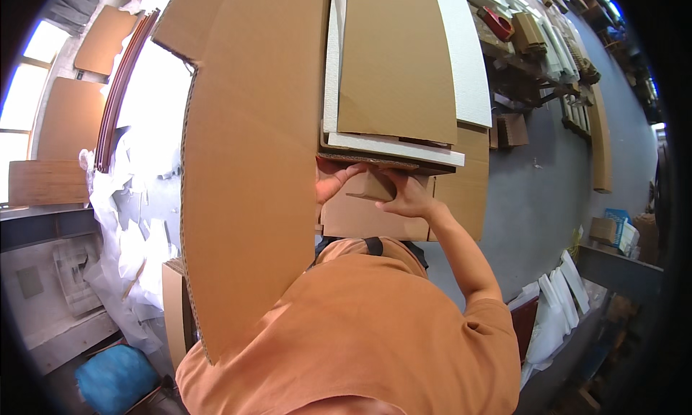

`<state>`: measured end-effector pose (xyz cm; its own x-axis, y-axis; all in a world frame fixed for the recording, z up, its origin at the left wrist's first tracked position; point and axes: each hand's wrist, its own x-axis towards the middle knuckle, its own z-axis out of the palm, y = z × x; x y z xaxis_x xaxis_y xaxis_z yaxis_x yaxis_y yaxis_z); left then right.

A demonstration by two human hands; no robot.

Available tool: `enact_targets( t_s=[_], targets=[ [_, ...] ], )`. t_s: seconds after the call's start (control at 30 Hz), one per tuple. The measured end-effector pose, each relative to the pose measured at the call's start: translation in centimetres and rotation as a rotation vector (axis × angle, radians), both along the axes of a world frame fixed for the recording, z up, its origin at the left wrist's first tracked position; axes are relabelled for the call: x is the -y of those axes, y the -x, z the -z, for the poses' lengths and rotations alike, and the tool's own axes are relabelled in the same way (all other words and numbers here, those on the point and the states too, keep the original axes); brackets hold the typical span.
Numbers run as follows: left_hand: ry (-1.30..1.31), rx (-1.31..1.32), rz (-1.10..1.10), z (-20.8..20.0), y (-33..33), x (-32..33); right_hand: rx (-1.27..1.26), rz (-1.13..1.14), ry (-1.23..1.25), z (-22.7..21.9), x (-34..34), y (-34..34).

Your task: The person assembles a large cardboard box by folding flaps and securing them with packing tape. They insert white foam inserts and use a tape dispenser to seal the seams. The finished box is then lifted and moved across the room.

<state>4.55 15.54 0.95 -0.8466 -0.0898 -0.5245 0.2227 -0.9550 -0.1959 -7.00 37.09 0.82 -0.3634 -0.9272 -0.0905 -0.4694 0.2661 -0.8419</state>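
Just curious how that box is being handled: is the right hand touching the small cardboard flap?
Touching. The head view shows the right hand with fingers laid over the small cardboard flap, no gap visible between them.

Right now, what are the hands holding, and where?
Both the left hand and right hand grip a small folded flap at the near end of the cardboard box.

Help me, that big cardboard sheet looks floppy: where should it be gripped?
Grip the cardboard sheet along its long curved left edge, from the left. That edge hangs free, while the right side is crowded by both hands and the box.
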Motion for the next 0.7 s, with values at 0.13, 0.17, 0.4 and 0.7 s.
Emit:
enact_targets(
  t_s=[0.13, 0.17, 0.4, 0.7],
  targets=[
    [0.102, 0.066, -0.051, -2.3, 0.0, -1.3, -0.047, -0.159, -0.058, 1.2, 1.4, 1.2],
    [0.114, 0.02, -0.029, -1.7, 0.0, -1.3, -0.035, -0.196, -0.067, 2.3, 1.1, 1.8],
    [0.204, -0.136, 0.077, 3.2, 0.1, 0.0, -0.137, -0.195, 0.083, 2.7, 1.2, 1.8],
    [-0.095, -0.078, 0.103, 1.2, 1.1, 0.6, 0.772, 0.376, 0.199, -3.4, -12.7, 4.6]
  ],
)
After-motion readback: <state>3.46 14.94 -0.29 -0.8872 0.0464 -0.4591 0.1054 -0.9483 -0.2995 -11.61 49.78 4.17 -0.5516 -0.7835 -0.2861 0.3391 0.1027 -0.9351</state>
